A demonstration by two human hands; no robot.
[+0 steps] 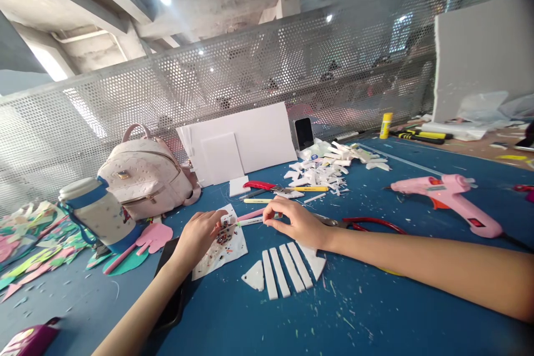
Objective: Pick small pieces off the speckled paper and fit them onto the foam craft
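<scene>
My left hand (203, 232) hovers over a white sheet of paper (233, 249) that holds a heap of small dark and coloured bits (224, 237). Its fingers are bent together; what they pinch, if anything, is too small to make out. To the right, my right hand (297, 223) is curled, thumb and forefinger close together at the end of a white marker with a green tip (250, 221). Whether it grips that marker is unclear. A pink stick (251, 214) lies just behind. In front are several white foam strips (280, 272) between a rounded white triangle (254, 276) and another white piece (314, 261).
Red-handled scissors (375, 224) lie beside my right forearm, a pink glue gun (453, 196) farther right. Red-handled pliers (261, 185), yellow marker (311, 189) and white scraps (323, 169) lie behind. A phone (169, 311) is under my left forearm; bottle (98, 214) and backpack (144, 175) stand left.
</scene>
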